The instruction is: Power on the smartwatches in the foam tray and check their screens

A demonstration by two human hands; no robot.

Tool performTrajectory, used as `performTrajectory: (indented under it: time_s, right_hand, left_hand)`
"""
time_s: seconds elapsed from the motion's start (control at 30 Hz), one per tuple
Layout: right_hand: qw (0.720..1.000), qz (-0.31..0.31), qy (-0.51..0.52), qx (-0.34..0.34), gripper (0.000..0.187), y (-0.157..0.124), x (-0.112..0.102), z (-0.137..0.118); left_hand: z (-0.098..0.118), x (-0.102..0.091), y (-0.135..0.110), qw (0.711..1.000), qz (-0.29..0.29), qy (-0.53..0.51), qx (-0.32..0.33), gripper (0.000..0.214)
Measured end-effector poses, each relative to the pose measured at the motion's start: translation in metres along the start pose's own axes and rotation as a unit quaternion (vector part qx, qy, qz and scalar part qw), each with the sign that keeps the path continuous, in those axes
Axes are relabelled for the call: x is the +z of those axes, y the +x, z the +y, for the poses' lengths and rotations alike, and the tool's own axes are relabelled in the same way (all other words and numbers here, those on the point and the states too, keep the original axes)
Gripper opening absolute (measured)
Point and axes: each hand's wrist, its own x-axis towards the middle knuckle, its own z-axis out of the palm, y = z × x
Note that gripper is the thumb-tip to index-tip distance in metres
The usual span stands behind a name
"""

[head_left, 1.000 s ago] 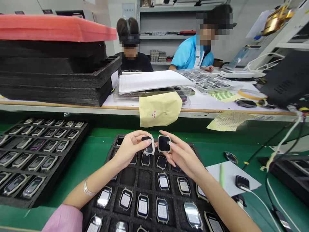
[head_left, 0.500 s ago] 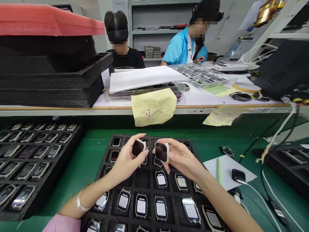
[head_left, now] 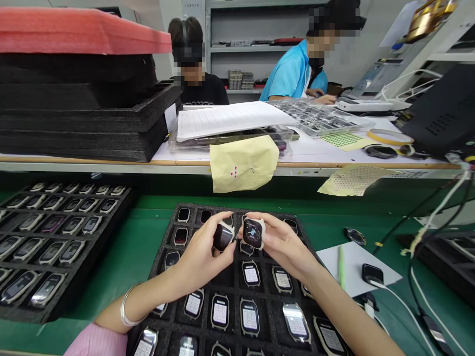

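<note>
Two watches are being held up above the far half of the middle tray (head_left: 169, 238), side by side and just apart: the left watch (head_left: 223, 237) is showing a dark screen, the right watch (head_left: 254, 233) a lit dial. The left hand (head_left: 208, 247) is gripping the left watch between thumb and fingers; the right hand (head_left: 284, 242) is gripping the right watch by its edges. Both hands and forearms are covering pockets of the middle tray. Right of it, a white paper (head_left: 359, 287) is lying on the green table (head_left: 144, 217), with a green pen (head_left: 341, 264) and a black device (head_left: 372, 273) resting on it. Beyond, a yellow paper (head_left: 245, 165) is hanging over the shelf edge, near some sheets (head_left: 230, 118), and two people are sitting farther off. The middle tray is holding watches in separate pockets, dark screens in the far rows and mostly white ones nearer. The left tray (head_left: 91, 247) is holding rows of watches, one purple. On the shelf at far left, black trays (head_left: 74, 118) are standing stacked under red foam (head_left: 74, 32).
</note>
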Motion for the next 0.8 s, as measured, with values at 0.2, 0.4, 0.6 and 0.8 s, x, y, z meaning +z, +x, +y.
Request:
performTrajectory:
  time_s: [0.2,0.4,0.6,0.8]
  right_hand:
    - [1.000,-0.017,0.013,0.002,0.038,0.0023,-0.0039,0.0062]
    - [1.000,-0.024,0.013,-0.013,0.037,0.0023,-0.0063,0.0088]
    - [0.999,-0.029,0.019,-0.005,0.036,0.0005,-0.0050,0.0075]
    - [0.999,-0.046,0.016,-0.014,0.033,0.0006,-0.0051,0.0072]
  left_hand:
    - [-0.0055,0.0005,0.0036,0.999,0.008,0.032,0.035,0.043]
    - [-0.0056,0.0020,0.0029,1.000,-0.009,0.006,0.005,0.037]
    - [-0.0049,0.0023,0.0015,1.000,-0.020,-0.008,0.004,0.038]
    - [-0.0055,0.0017,0.0034,0.999,-0.025,-0.025,0.013,0.038]
